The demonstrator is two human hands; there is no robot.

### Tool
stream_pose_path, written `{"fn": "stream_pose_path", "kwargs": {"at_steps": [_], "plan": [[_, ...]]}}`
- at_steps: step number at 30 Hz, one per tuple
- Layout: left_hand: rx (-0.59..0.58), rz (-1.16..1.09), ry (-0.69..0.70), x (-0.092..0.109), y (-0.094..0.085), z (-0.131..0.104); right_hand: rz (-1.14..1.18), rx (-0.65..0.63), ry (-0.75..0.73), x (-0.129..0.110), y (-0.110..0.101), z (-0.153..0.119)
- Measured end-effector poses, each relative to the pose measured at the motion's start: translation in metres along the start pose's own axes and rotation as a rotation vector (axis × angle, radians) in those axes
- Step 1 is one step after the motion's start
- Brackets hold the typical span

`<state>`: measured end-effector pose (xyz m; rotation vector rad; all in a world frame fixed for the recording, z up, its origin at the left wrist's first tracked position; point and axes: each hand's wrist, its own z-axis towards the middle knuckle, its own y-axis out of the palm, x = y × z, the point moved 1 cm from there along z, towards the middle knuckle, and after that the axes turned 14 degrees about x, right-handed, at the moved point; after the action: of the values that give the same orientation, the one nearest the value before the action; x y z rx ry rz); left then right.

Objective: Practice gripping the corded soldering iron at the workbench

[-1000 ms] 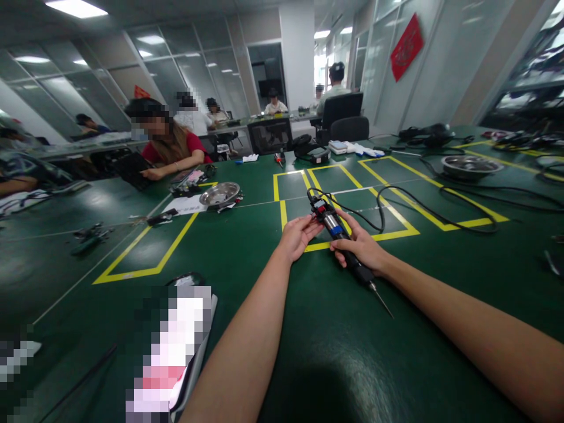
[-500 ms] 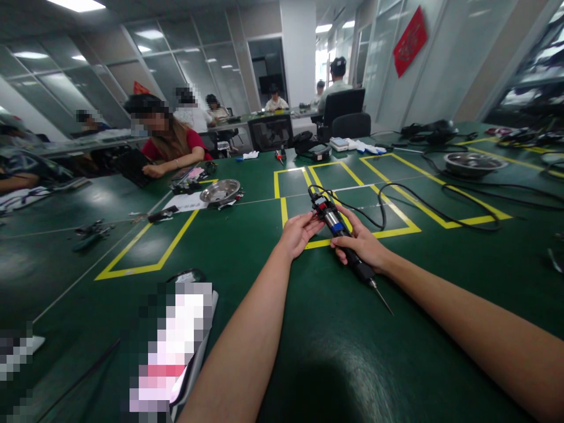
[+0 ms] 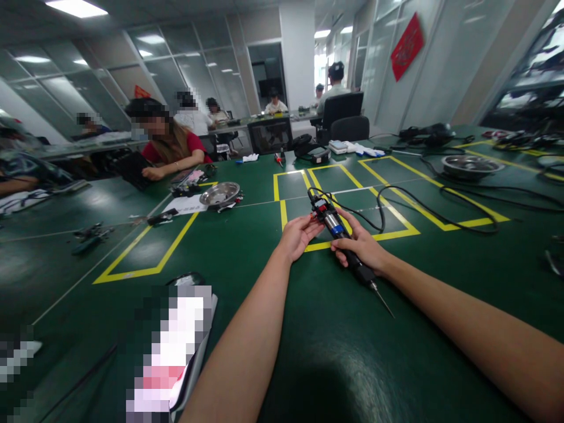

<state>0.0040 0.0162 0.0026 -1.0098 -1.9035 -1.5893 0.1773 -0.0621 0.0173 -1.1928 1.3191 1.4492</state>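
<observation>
A black electric screwdriver (image 3: 348, 247) with a silver and blue band is held slantwise above the table. Its thin metal bit points down to the lower right, towards me. My right hand (image 3: 359, 244) is wrapped around the body, thumb on top. At the corded tail end, my left hand (image 3: 300, 237) grips loosely, its fingers partly bent against the tool's left side. A small orange-red part shows by the left fingertips; I cannot make out what it is. From the tail, a black cord (image 3: 381, 214) loops away to the right.
Yellow tape (image 3: 394, 234) marks rectangles on the green table (image 3: 247, 247). Metal bowls stand at left (image 3: 220, 194) and right (image 3: 471, 167). A blurred-out phone-like device (image 3: 176, 352) lies at lower left. White gloves (image 3: 361, 149) lie at the back. A person in red (image 3: 194, 147) sits across.
Both hands and the electric screwdriver keep almost the same pose. The whole view has shifted very slightly; the orange-red part by the left fingertips shows more clearly.
</observation>
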Motion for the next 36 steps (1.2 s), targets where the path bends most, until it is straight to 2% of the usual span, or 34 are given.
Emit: {"fn": "stream_pose_path", "kwargs": {"at_steps": [12,36], "plan": [[0.038,0.025,0.051,-0.002,0.0021,0.0001,0.067,0.021,0.006,-0.0012,0.0003,-0.0004],[0.038,0.031,0.021,0.0007,0.004,-0.0046,0.051,0.004,0.011,-0.0009,0.0004,-0.0011]]}}
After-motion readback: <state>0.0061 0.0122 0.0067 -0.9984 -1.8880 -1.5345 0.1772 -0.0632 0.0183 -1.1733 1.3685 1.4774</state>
